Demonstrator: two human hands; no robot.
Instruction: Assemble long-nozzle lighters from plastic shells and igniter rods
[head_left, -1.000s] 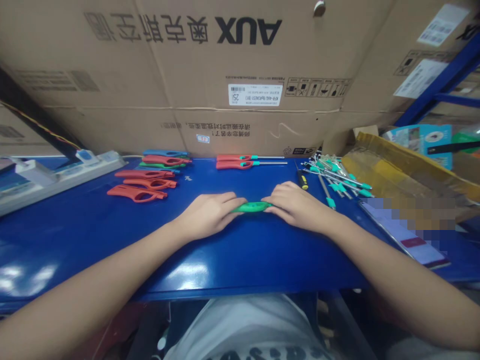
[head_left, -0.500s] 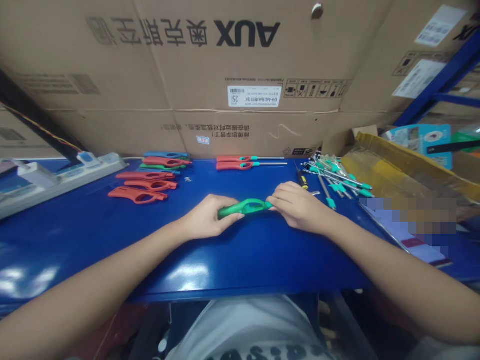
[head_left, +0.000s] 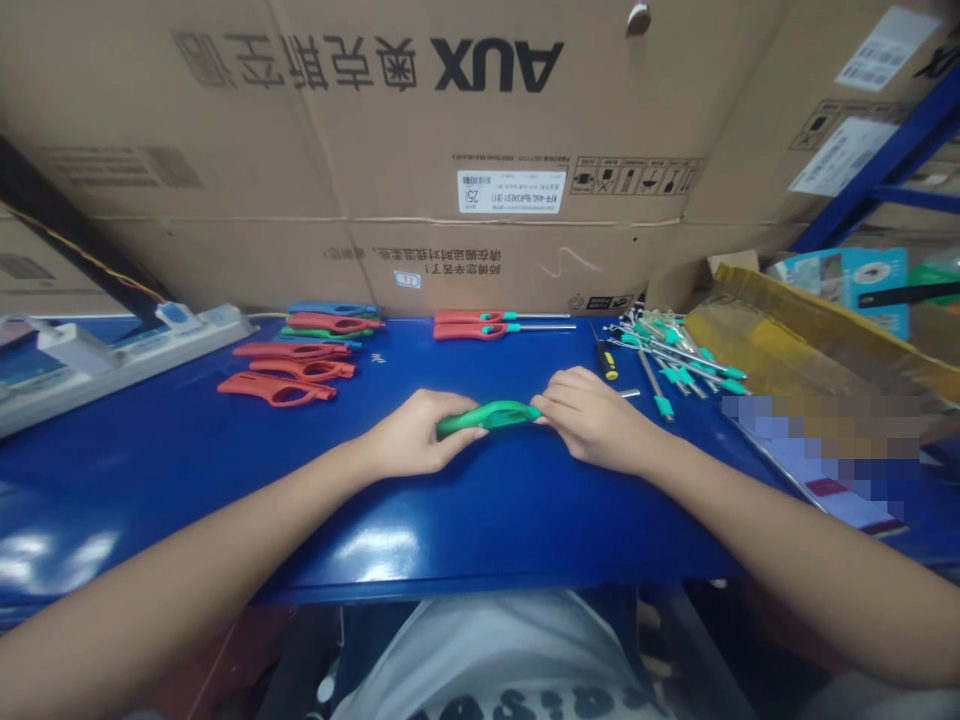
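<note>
Here the left hand [head_left: 415, 433] closes around one end of a green plastic lighter handle [head_left: 489, 416] while the right hand [head_left: 592, 420] pinches the other, bracing it between them over the blue workbench [head_left: 150, 500].

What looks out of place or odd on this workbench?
The teal-tipped metal rods lie in a jumbled heap, unlike the neatly lined red handles. A short silver piece sits apart, near the right hand. The green handle, pinched with the left hand, looks bowed, possibly from the lens.
</note>
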